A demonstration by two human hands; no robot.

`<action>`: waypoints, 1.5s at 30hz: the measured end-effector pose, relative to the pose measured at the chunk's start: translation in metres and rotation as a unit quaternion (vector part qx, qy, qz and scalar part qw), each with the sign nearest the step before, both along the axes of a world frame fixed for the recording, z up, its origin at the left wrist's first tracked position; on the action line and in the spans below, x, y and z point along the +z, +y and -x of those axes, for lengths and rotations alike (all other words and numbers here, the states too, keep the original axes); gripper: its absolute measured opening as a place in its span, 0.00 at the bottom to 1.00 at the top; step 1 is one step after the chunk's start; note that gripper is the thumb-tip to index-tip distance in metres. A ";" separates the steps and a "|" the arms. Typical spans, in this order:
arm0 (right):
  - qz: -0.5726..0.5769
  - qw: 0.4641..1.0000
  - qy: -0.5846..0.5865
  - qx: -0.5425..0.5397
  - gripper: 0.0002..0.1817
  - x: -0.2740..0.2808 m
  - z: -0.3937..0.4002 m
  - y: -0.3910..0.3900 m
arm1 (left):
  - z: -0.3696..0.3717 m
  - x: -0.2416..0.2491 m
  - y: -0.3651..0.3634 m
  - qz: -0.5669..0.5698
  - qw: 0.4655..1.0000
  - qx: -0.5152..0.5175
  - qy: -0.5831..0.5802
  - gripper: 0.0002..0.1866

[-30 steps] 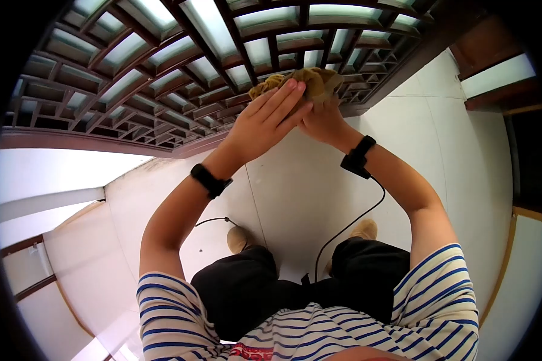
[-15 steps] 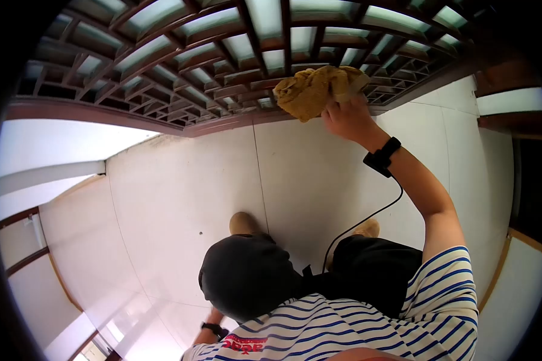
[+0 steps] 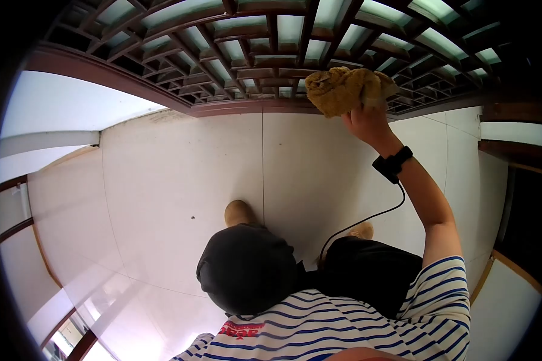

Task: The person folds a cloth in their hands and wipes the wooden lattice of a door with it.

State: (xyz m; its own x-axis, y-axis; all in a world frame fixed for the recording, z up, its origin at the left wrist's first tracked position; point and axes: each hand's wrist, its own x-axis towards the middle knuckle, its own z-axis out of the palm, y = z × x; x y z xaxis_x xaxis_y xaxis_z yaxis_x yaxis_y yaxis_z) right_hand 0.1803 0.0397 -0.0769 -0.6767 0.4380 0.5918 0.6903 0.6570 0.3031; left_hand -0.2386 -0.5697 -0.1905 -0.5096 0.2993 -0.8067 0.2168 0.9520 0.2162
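A bunched brown cloth (image 3: 337, 90) lies against the lower part of a dark wooden lattice screen (image 3: 247, 51) with pale panes behind it. My right hand (image 3: 368, 123) is closed round the cloth's right side, and its fingers are partly hidden by the folds. A black band (image 3: 392, 164) with a thin black cable is on my right wrist. My left hand is out of view; only the striped left sleeve (image 3: 196, 348) shows at the bottom.
Pale tiled floor (image 3: 162, 180) with dark joints lies below the screen, and both my shoes (image 3: 239, 212) stand on it. A white ledge (image 3: 57, 135) is at the left. Dark wooden frames and a white panel (image 3: 506, 313) stand at the right.
My right hand and the cloth have shifted to the right along the lattice. My left hand, seen low at the left before, has gone out of view. The whole view has shifted slightly.
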 end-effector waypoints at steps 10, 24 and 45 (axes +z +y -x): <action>-0.011 1.000 0.007 0.014 0.24 0.003 0.001 -0.001 | 0.000 -0.001 -0.004 0.008 1.000 0.014 -0.010 0.12; -0.027 0.999 -0.022 -0.004 0.29 -0.003 -0.003 -0.003 | -0.005 0.002 -0.026 0.008 0.999 0.031 -0.013 0.14; 0.030 0.971 0.201 0.129 0.40 0.138 0.093 -0.026 | -0.020 0.220 0.390 -0.362 0.788 -0.456 0.203 0.21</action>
State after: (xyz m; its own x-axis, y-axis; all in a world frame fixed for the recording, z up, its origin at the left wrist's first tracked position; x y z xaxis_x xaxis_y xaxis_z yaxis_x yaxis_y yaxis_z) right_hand 0.0873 0.0136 0.0610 -0.4888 0.3257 0.8093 0.5551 0.8318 0.0005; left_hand -0.2184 -0.1797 0.0299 0.0107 0.9965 -0.0824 0.9298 0.0204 0.3675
